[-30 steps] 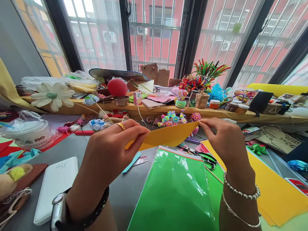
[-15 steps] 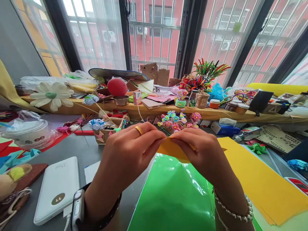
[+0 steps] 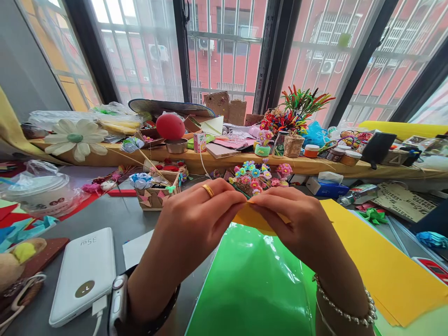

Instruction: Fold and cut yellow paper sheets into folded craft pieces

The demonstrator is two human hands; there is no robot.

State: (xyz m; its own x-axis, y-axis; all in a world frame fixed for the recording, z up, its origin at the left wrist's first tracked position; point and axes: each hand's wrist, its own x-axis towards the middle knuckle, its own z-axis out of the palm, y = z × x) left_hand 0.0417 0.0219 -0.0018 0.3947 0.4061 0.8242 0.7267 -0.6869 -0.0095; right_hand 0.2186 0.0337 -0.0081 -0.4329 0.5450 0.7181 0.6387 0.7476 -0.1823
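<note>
My left hand and my right hand meet at the middle of the view, fingertips pinched together on a small piece of yellow paper. The paper is held folded above a glossy green sheet that lies on the grey table. Most of the yellow piece is hidden behind my fingers. A gold ring sits on my left hand, a watch on that wrist, and bracelets on my right wrist.
A large yellow sheet lies right of the green one. A white power bank lies at the left with a cable. A small basket and paper flowers stand behind my hands. The wooden ledge is crowded with craft supplies.
My hands came together from holding the yellow paper stretched wide; its two ends now meet between my fingertips. In the last half second they barely shifted.
</note>
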